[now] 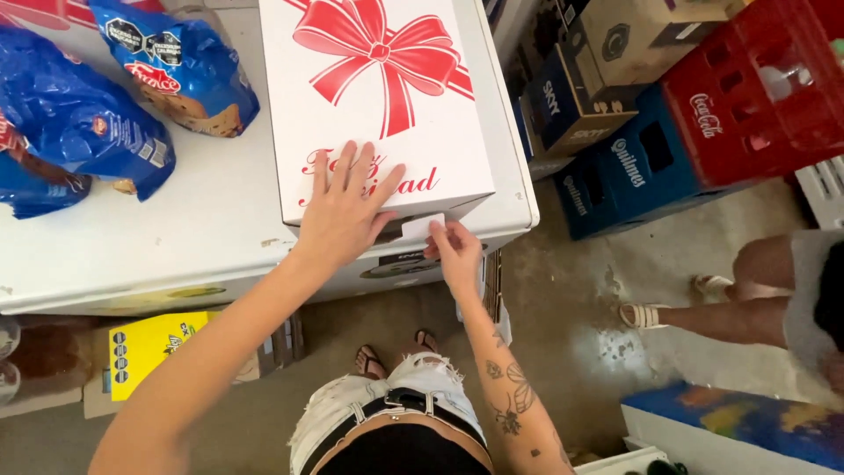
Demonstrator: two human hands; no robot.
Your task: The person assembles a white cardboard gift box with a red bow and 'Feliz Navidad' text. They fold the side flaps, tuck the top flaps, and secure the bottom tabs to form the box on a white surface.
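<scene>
A white cardboard box [387, 114] with a red bow printed on its lid lies on a white chest-like surface [176, 237]. My left hand [347, 211] rests flat on the box's near edge, fingers spread. My right hand [453, 251] pinches a small white tab [422, 226] at the box's front side, just right of my left hand.
Blue plastic bags of bread [79, 132] lie at the left on the white surface. Red [756, 88] and blue [633, 171] bottle crates and cardboard boxes [642, 35] are stacked at the right. Another person's legs and sandalled feet [703, 308] are at the right. A yellow box [145, 347] sits under the surface.
</scene>
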